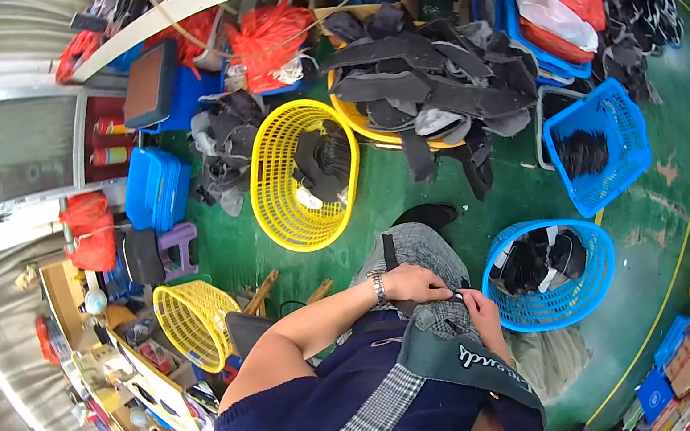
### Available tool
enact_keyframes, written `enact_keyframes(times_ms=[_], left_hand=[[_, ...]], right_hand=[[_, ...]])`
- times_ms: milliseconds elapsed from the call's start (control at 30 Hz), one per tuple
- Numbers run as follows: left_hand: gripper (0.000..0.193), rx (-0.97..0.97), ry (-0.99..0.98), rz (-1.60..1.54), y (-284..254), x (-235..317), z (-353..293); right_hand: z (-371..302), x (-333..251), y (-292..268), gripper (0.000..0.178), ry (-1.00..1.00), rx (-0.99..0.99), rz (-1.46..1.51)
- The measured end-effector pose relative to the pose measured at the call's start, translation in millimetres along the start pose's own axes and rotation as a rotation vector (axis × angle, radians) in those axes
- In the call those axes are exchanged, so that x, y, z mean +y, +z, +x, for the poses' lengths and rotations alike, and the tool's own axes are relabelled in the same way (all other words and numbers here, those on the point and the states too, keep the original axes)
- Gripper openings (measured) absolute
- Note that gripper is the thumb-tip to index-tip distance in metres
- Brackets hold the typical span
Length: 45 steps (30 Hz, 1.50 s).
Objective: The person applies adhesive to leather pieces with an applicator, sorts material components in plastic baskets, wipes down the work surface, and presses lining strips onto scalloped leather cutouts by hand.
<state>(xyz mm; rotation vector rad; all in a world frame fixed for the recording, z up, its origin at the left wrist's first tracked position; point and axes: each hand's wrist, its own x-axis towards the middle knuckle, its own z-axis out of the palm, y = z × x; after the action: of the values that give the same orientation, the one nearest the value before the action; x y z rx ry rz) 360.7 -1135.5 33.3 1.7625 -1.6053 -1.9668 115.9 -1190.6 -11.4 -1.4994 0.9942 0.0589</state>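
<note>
Close together, both hands meet at the wearer's lap. The left grip [412, 282], with a metal-banded wristwatch [381, 288] behind it, has its fingers bent down toward the right grip [481, 313], whose fingers curl in from the other side. A small dark piece [458, 295] shows between the fingertips; I cannot tell whether either grip is pinching it. Gray checked cloth [438, 320] lies just below the fingers, and a dark green apron panel [444, 358] with white script is next, nearer the body, touching a navy sleeveless top [307, 429].

Ahead of the left grip are a gray trouser leg [424, 245] and a black shoe [431, 215]. Near the right grip, on its right, stands a round blue basket [554, 309] holding black pieces [526, 266]; farther ahead and right is a rectangular blue crate [625, 130]. Well ahead of the left grip, an oval yellow basket [268, 196] sits beside a heap of dark gray fabric pieces [397, 85]. Another yellow basket [172, 319] stands to its left, near a purple stool [179, 251].
</note>
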Motion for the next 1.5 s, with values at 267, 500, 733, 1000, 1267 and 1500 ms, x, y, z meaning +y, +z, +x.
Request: enact_keyframes(times_ms=[267, 500, 733, 1000, 1267, 1500], left_hand=[[0.05, -0.013, 0.029, 0.067, -18, -7, -11], [0.045, -0.352, 0.159, 0.185, -47, 18, 35], [0.04, -0.97, 0.17, 0.412, -15, 41, 65], [0.04, -1.372, 0.103, 0.788, 62, 0, 39], [0.041, -1.554, 0.106, 1.084, 166, -85, -53], [0.033, -1.548, 0.259, 1.228, 248, -111, -104]], right_hand=[[7, -13, 16, 0.025, -0.02, 0.062, -0.003], [-24, -38, 40, 0.033, -0.028, 0.407, 0.419], [-140, -46, 144, 0.034, 0.17, 0.721, 0.808], [-114, -66, 402, 0.032, 0.074, 1.471, 1.512], [-77, -39, 654, 0.021, 1.07, 1.965, 1.564], [-68, 29, 772, 0.025, 1.229, 1.819, 1.869]])
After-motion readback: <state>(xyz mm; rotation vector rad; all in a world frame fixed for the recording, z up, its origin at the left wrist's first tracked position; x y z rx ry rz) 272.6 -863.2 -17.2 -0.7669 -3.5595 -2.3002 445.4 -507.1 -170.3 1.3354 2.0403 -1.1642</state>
